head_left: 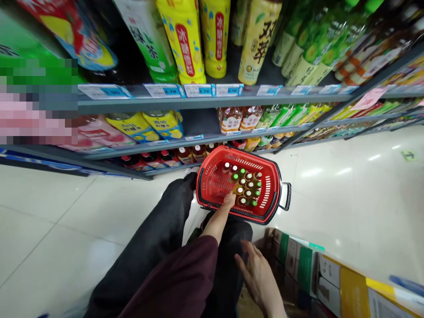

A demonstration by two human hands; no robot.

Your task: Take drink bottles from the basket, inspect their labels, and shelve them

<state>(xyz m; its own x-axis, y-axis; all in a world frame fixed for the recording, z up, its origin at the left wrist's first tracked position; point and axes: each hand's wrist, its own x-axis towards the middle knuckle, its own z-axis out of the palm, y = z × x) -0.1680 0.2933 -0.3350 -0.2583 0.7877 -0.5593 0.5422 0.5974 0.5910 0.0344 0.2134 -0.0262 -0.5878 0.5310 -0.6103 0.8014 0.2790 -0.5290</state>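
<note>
Left hand (229,199) low in red shopping basket (213,181), fingers closed round white-capped amber drink bottle (239,190); that bottle beside rows of white- and green-capped bottles (250,184) filling basket's right half; right hand (258,267) near right knee (239,232), fingers loosely parted, grasping nothing; basket on glossy tiled floor (331,176), beyond it shelving (198,104) of bottled drinks with price labels (198,90); stacked cartons (306,267) lower right

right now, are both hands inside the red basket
No, the left hand reaches into the red basket, but the right hand is outside it.
</note>
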